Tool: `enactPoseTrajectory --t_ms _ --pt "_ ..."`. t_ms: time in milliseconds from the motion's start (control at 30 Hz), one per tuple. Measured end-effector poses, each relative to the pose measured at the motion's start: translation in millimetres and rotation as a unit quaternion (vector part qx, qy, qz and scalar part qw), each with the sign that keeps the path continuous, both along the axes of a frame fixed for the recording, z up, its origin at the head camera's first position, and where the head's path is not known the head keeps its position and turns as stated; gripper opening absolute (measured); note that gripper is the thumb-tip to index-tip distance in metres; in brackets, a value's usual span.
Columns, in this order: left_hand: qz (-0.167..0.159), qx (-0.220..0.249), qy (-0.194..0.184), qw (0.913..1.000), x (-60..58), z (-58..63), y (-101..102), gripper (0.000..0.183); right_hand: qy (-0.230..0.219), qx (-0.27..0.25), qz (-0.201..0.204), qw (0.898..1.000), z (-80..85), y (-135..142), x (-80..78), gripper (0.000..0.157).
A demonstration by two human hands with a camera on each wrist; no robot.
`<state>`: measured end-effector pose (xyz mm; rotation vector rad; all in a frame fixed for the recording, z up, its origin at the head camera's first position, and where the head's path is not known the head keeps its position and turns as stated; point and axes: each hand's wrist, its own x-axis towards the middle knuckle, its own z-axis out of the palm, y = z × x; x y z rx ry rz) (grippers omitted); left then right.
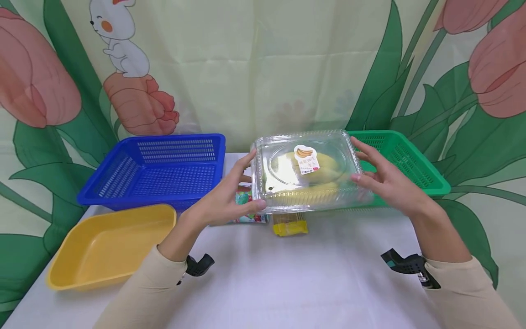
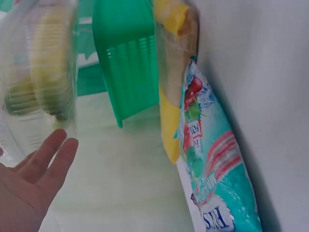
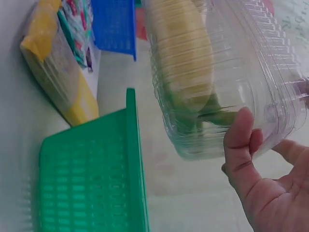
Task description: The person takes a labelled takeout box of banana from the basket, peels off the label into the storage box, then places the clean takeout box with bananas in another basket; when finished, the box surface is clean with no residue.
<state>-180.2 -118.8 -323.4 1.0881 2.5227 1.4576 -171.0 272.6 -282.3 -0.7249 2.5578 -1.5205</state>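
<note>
1. Clear plastic is forming a lidded box, showing yellow fruit inside and hanging above the white table.
2. The left hand is gripping the box's left side, thumb nearest the viewer.
3. The right hand is pinching the right side, well apart from the left.
4. Beneath, a teal packet and a yellow-ended packet are lying side by side.
5. A green basket is standing right; a blue basket and yellow tub, left.
</note>
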Motion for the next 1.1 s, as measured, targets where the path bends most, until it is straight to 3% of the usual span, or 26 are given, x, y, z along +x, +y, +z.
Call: enactPoseTrajectory --t_ms 333,533,933,1100 --pt "0.011 -0.022 0.002 0.9997 25.0 -3.4 -32 0.11 -0.034 -0.026 0.087 0.995 -17.9 -20 12.5 0.101" --pt "0.021 -0.053 -0.019 0.9982 41.3 -6.2 -48 0.109 -0.05 -0.027 0.124 0.991 -28.4 -27 21.5 0.11" --pt "0.042 -0.11 -0.037 0.9924 66.9 -10.4 -71 0.108 -0.078 -0.001 0.154 0.985 -43.4 -35 46.6 0.103" --pt "0.065 -0.144 -0.053 0.986 80.1 -15.4 -85 0.107 -0.114 -0.006 0.165 0.98 -48.0 -46 55.0 0.099"
